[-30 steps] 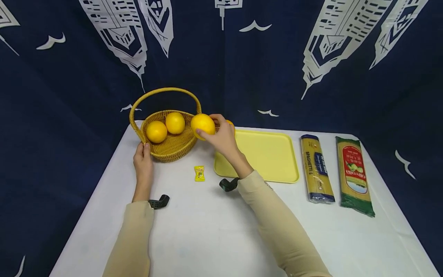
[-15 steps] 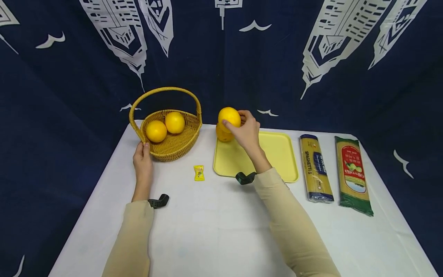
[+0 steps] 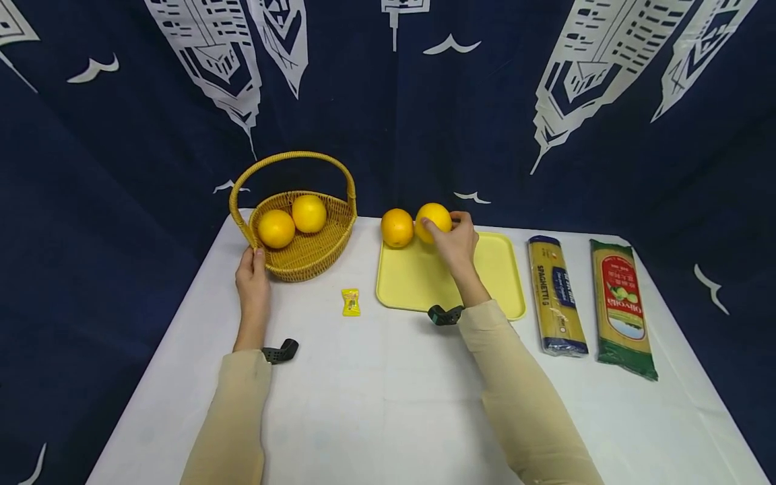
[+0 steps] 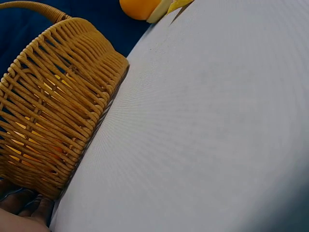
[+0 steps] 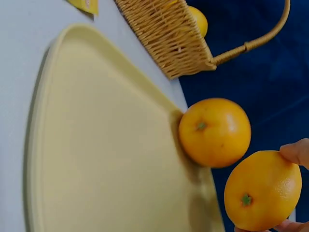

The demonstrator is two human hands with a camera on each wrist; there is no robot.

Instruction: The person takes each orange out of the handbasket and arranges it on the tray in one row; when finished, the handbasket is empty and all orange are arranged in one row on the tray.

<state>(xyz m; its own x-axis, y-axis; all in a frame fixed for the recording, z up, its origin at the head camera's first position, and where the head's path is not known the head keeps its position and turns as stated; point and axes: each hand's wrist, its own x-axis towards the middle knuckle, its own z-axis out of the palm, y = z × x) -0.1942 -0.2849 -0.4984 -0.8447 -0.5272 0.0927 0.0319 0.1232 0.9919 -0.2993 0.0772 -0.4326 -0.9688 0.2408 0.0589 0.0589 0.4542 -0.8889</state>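
Wicker in its grasp, the left hand (image 3: 252,289) holds the basket (image 3: 309,268) of two oranges (image 3: 276,229); one orange (image 3: 397,228) rests on the tray (image 3: 418,283), and above the tray the right hand (image 3: 457,244) pinches another orange (image 3: 436,215), likely firm, best held round its sides.

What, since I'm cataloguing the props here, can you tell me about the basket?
The basket is yellow-brown and rounded, apparently woven wicker, with small gaps in its sides and one tall arched handle that looks wrapped in similar strands. It stands upright, handle raised, near the far left corner of the white table. Two oranges lie inside it, leaving part of its woven floor showing. The left hand holds its near left end.
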